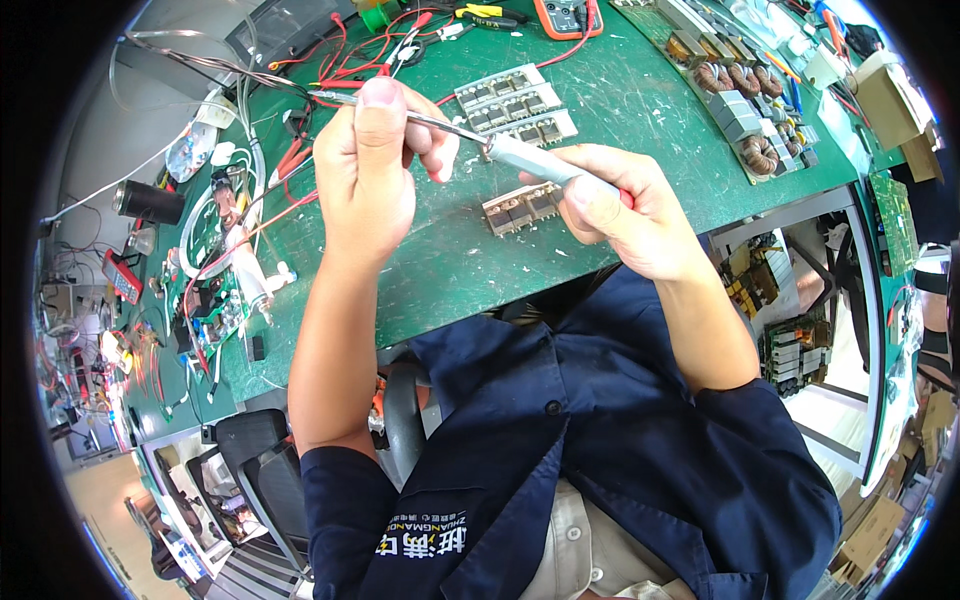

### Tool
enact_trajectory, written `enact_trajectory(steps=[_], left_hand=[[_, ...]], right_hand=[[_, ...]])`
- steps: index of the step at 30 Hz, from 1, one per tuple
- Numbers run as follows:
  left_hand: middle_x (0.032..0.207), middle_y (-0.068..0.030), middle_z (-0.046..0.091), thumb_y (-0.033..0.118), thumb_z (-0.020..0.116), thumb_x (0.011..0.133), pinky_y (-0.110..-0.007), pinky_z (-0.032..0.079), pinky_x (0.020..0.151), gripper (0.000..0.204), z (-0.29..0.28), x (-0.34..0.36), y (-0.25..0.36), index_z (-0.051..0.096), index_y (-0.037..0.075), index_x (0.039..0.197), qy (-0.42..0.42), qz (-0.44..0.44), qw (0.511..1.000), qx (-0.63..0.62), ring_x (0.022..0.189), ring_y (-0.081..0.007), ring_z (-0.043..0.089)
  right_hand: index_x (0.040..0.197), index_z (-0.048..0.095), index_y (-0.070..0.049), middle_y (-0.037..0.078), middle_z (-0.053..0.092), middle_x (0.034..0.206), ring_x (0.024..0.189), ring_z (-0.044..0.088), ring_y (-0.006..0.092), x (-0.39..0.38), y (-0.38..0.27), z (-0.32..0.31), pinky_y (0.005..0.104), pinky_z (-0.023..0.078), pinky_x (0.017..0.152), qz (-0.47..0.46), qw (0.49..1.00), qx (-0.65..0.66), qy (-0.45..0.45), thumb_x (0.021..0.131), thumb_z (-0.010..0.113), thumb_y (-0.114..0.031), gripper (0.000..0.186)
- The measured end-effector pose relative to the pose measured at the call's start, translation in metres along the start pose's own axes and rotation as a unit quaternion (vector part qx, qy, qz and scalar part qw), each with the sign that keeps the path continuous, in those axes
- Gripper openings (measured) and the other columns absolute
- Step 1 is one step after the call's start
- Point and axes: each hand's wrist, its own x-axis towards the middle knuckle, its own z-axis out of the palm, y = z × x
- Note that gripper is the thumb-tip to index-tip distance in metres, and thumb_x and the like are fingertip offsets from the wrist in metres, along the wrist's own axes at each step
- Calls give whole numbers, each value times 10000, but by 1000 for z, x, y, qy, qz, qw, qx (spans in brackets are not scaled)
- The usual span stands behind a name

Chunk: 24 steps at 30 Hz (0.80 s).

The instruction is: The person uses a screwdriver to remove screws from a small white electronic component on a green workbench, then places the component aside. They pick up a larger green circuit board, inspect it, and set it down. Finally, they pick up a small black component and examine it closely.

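Above the bench I hold a screwdriver (535,161) with a pale grey handle, a red end and a long thin metal shaft. My right hand (625,205) is wrapped round the handle. With thumb and fingers, my left hand (375,160) pinches the shaft, whose thin end sticks out to the left. Whether the tip touches the wires behind it, I cannot tell. Below the handle lies a metal strip with black components (520,211), partly covered by my right hand. Several similar component strips (510,97) lie side by side beyond the tool.
At the back right sits a large circuit board (735,90) with copper coils. An orange multimeter (568,18) and red leads (345,80) are at the far edge. Wires and tubing (205,225) clutter the left side, near a black cylinder (148,202). The green bench top (430,290) ends before me.
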Motion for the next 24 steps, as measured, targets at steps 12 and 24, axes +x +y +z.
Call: enact_trajectory(steps=[12,24], left_hand=[[788,-107,620,363,445,1120,-296,462,634,486,0,-9,2,603,-24,872,-31,-24,999,-14,684,-163,566],[928,-78,731,153,714,953,-293,519,778,170,13,-9,-26,767,-2,1000,-191,-46,961,194,850,-143,658]], right_hand=[[1308,583,59,-56,396,647,538,354,58,1,-8,20,242,271,512,-29,998,48,41,1056,607,-300,439],[1015,572,-51,38,576,830,776,573,196,44,-67,-26,339,515,729,-202,973,75,78,1096,532,-314,278]])
